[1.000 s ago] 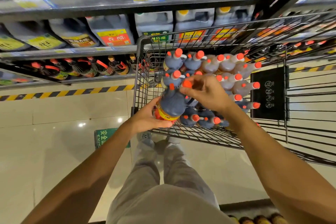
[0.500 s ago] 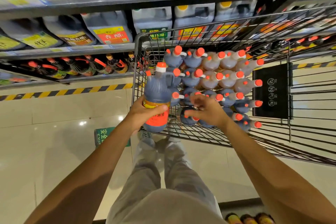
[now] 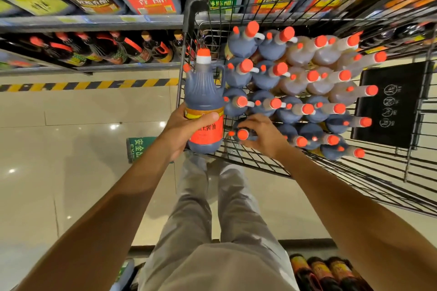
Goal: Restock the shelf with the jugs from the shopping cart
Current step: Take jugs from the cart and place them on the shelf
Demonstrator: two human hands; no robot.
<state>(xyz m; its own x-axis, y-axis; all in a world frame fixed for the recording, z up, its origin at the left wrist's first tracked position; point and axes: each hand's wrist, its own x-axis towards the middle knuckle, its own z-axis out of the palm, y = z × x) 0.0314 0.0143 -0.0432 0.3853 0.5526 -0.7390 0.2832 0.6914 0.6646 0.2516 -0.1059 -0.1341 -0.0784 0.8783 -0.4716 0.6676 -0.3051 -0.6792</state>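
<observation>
jug point(image 3: 204, 92) upright in left hand point(image 3: 186, 130)

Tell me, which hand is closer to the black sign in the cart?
Right. The right hand grips a cart jug inside the cart, across the jugs from the black sign. The left hand holds the lifted jug farther off, at the cart's edge.
</observation>
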